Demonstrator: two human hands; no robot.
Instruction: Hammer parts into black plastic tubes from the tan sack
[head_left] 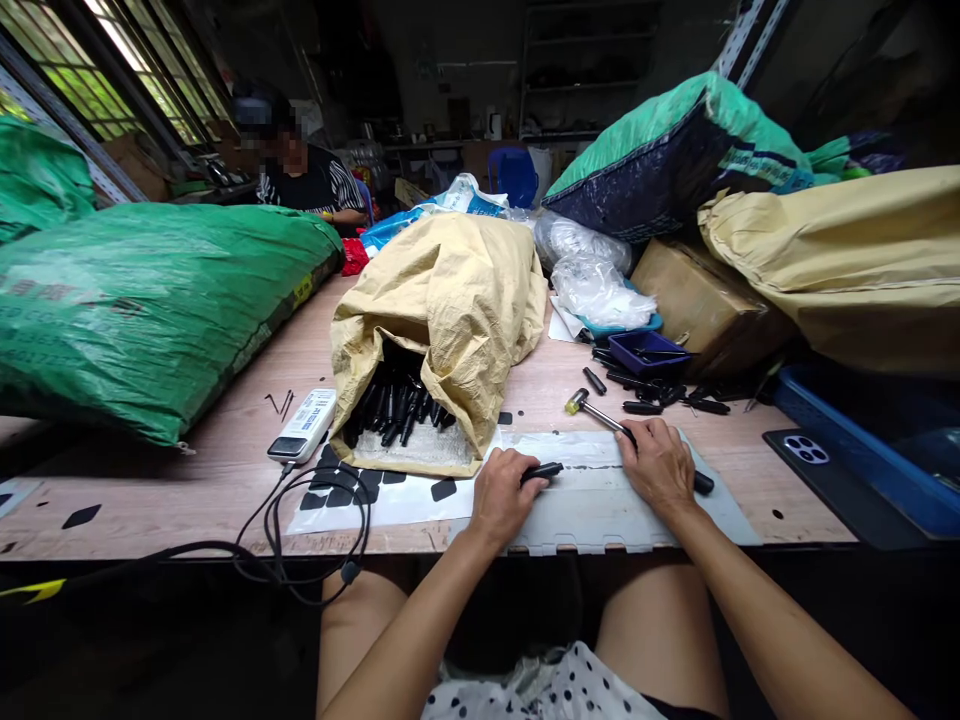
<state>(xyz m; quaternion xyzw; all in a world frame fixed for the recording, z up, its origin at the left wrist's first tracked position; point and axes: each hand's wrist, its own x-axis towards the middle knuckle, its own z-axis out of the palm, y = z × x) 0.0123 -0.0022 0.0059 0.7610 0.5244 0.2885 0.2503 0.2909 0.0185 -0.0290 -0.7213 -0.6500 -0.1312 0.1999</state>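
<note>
My left hand (504, 492) is closed around a small black cylindrical piece (546, 470), whose tip points right over the pale work mat (585, 515). The exact kind of the piece cannot be made out. In my right hand (661, 465) is a small hammer (600, 414) with a metal shaft and a yellowish head, which lies toward the upper left. The dark end of its handle sticks out past my palm. Just beyond my left hand, a tan sack (450, 300) lies with its mouth toward me, and many similar black pieces (397, 405) fill the opening.
A purple tray (649, 352) stands among loose black pieces at right, near a cardboard box (705, 300). A phone (806, 450) and blue bin (870, 450) are at the right edge. A power bank (304, 425) with cable and a green sack (150, 310) are left. A person (300, 170) sits behind.
</note>
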